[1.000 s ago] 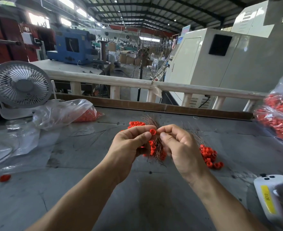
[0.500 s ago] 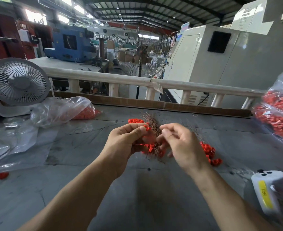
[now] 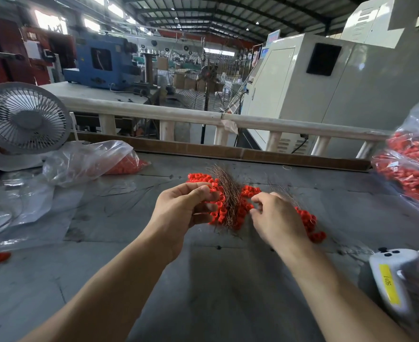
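Head view: above the table, left hand clasps thin wires strung with red rings; right hand hovers beside, grasp unclear. Light, springy, probably slippery; best pinched mid-bundle.

Hidden grips, cropped edges

The right hand covers part of the loose red rings right of centre and curls away from the camera, so any hold is unreadable. The left hand hides how its fingers hold the wired bundle. The bag of red parts and the white handset run off the right edge.
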`<state>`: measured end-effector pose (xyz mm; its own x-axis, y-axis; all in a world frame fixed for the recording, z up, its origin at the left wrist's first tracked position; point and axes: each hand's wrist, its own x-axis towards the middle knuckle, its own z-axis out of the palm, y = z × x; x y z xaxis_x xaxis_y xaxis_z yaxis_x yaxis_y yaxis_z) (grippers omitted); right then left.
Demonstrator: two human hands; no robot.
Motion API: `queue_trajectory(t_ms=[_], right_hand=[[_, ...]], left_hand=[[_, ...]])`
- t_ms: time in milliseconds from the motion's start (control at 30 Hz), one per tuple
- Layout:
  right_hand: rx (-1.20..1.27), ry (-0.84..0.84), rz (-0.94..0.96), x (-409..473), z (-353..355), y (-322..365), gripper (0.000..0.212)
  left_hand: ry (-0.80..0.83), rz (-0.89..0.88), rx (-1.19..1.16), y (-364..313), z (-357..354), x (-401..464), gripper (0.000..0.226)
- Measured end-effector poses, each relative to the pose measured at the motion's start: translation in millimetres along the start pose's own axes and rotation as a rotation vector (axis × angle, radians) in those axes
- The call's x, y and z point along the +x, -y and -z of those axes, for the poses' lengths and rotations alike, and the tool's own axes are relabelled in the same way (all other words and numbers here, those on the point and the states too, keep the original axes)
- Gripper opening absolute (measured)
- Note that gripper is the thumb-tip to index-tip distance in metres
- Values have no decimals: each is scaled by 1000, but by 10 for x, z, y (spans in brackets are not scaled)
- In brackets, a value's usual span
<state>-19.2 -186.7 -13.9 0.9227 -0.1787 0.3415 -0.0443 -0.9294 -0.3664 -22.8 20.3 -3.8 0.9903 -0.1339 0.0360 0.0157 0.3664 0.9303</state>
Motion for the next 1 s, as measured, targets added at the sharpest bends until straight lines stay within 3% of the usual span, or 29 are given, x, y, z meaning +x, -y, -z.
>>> queue_trajectory(t_ms=[300,433,533,633,867,1000], right_hand=[[82,-92,-36,64,-115,-59,13],[474,-172,-38,38,-32,-25,12],[883,-96,30,-62,49,119,17],[1086,-22,121,-145,109,282,12],[959,6,205,-200,124,306,18],[921,-26,198,-229,143,317,3]], left_hand=[[3,6,0,13,-18,-3,12],[17,2,-5,-5,-34,-12,11],[39,7,-17,-16,-48,-25,14],[66,9,-35,-22,-68,-41,17],[91,-1,-90,-40,-59,-52,16],[82,-12,-74,-14,-61,-44,15]])
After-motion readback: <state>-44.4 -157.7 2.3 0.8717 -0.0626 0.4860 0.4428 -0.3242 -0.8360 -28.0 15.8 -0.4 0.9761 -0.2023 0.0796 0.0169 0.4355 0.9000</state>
